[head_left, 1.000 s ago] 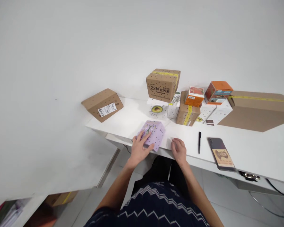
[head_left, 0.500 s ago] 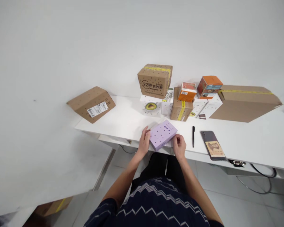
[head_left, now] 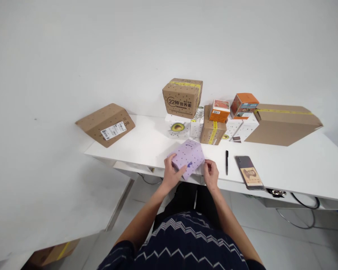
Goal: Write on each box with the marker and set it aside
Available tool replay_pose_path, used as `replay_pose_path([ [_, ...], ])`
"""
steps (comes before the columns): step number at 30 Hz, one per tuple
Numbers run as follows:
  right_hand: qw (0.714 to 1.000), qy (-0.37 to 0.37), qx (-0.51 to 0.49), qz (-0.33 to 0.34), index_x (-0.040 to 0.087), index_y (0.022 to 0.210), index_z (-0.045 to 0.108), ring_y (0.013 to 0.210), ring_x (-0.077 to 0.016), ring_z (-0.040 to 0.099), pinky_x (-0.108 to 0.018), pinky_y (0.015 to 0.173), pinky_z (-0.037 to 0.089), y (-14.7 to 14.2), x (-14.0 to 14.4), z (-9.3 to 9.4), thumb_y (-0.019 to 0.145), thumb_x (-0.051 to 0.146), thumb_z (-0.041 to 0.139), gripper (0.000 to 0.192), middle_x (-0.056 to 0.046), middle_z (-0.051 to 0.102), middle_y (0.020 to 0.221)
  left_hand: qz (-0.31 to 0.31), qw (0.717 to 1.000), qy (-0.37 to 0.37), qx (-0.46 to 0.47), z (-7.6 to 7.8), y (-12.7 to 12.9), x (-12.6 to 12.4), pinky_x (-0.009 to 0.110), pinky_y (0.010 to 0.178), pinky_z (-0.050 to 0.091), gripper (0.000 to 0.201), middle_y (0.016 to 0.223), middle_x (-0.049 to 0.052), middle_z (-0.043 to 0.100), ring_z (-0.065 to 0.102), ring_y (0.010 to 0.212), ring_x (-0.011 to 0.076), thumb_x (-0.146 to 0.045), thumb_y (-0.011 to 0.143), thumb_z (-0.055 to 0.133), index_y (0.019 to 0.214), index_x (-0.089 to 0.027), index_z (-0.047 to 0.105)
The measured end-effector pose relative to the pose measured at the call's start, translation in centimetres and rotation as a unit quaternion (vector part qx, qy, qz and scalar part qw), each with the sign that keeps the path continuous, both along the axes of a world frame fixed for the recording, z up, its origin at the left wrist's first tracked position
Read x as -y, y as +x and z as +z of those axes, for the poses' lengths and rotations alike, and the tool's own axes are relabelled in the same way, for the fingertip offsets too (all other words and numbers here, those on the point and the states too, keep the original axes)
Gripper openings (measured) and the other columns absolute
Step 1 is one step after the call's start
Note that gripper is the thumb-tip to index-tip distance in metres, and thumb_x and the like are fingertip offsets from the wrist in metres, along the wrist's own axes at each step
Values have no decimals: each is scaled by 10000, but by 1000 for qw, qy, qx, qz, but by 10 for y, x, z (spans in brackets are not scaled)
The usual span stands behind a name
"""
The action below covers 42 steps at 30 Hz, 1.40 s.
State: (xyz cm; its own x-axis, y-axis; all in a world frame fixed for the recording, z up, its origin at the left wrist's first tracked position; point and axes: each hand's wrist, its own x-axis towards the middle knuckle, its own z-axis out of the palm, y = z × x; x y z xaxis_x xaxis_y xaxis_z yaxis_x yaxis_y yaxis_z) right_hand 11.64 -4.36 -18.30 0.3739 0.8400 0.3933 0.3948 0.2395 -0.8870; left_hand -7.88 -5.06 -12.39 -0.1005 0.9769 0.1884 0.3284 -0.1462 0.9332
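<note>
One purple box is being gripped by the left hand just below the centre of the frame, at the near edge of the white worktop. The left thumb is being held across the near side of the box, and the fingers are being hooked around its left side. The right hand is being held curled at the box's right corner; whether anything is being pinched there cannot be told. Because the box is being handled so close to the edge, it could be dropped if the left grip were loosened, and its card could be dented by too hard a squeeze. Right of centre, the black pen could be knocked by an outward sweep, and the phone, at lower right, could be pushed over the edge likewise. Farther back, a taped carton is being supported by a white box and could be toppled by a bump.
</note>
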Motion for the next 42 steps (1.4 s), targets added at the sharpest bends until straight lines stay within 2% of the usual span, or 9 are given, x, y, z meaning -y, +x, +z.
replay_pose_path([
  [6,1000,-26,4,-12,184,973,605,821,-201,616,-380,771,513,1,0,-2,875,376,486,246,-77,657,907,24,936,-218,276,12,-7,8,321,705,535,618,1160,100,570,617,953,213,-502,707,704,1185,-243,411],
  [10,999,-41,16,28,177,1122,598,928,-220,621,-418,864,493,1,2,1,879,395,477,348,-112,661,1069,10,899,-273,343,8,-7,23,300,640,543,556,1153,89,588,641,869,194,-521,740,667,1157,-257,410],
  [12,996,-55,25,61,188,1189,585,986,-226,613,-433,911,474,0,3,4,889,401,469,386,-110,658,1115,-4,898,-278,342,10,-7,27,291,623,546,556,1134,80,599,643,839,185,-551,760,637,1179,-262,412],
  [19,989,-89,-88,81,204,1390,435,897,-189,634,-356,783,526,-4,5,7,877,442,502,570,-94,667,1108,-43,954,-176,238,34,-4,26,290,606,584,628,1209,104,586,626,983,242,-505,729,695,1266,-242,503],
  [26,983,-109,-121,85,180,1308,544,834,-181,606,-333,748,511,-1,5,9,864,490,498,543,-81,684,1032,-39,976,-88,195,43,-2,21,354,746,586,692,1288,104,583,647,913,208,-462,736,694,1351,-219,491],
  [31,981,-107,-148,70,158,1148,652,802,-203,594,-327,680,492,4,7,14,838,540,510,511,-60,688,864,-52,988,-40,139,42,-8,21,375,870,518,517,1215,89,640,622,1004,231,-448,808,624,1276,-232,587],
  [35,978,-102,-156,94,171,894,698,680,-185,552,-309,610,458,6,10,16,841,553,494,436,-27,640,701,-43,996,17,72,43,-9,21,362,808,507,399,1129,73,668,610,893,207,-428,805,621,1163,-260,670],
  [39,979,-96,-152,97,190,612,569,609,-153,473,-283,572,407,6,13,18,848,607,437,497,-6,552,599,-47,997,50,39,39,-8,18,337,796,494,410,1211,83,603,584,959,204,-404,812,617,1200,-275,647],
  [42,976,-129,-143,102,209,558,447,554,-131,388,-269,521,344,5,15,21,848,659,383,539,14,466,547,-46,997,55,21,32,-6,16,360,905,467,441,1257,83,546,538,1116,226,-423,837,591,1256,-285,603],
])
